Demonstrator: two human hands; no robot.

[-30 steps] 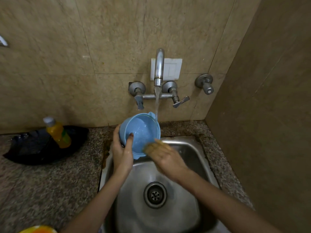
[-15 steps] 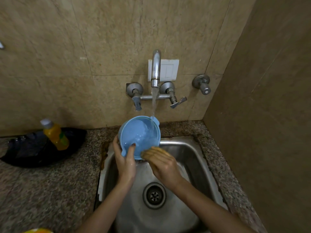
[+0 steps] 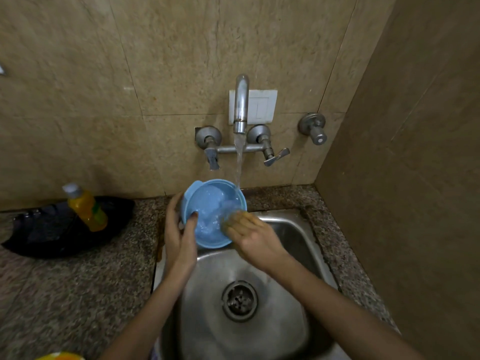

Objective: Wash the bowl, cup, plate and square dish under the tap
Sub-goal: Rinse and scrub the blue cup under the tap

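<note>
A light blue bowl (image 3: 207, 201) with small ear handles is held tilted over the back of the steel sink (image 3: 293, 237), under the running tap (image 3: 241, 102). Water from the tap falls inside its right rim. My left hand (image 3: 179, 237) grips the bowl's left rim, thumb inside and fingers behind. My right hand (image 3: 249, 237) has its fingers reaching into the bowl at the lower right and rubbing the inner wall; they look blurred. I cannot see a cup, plate or square dish.
A yellow-orange bottle (image 3: 87, 207) stands on a black tray (image 3: 52, 235) on the granite counter to the left. A wall closes in on the right. A second valve (image 3: 313, 127) sits on the tiles. A yellow rim (image 3: 59, 356) shows at the bottom edge.
The bowl has turned in my left hand, so its ear handle has swung from the lower left to the upper left. My right hand keeps rubbing inside the bowl.
</note>
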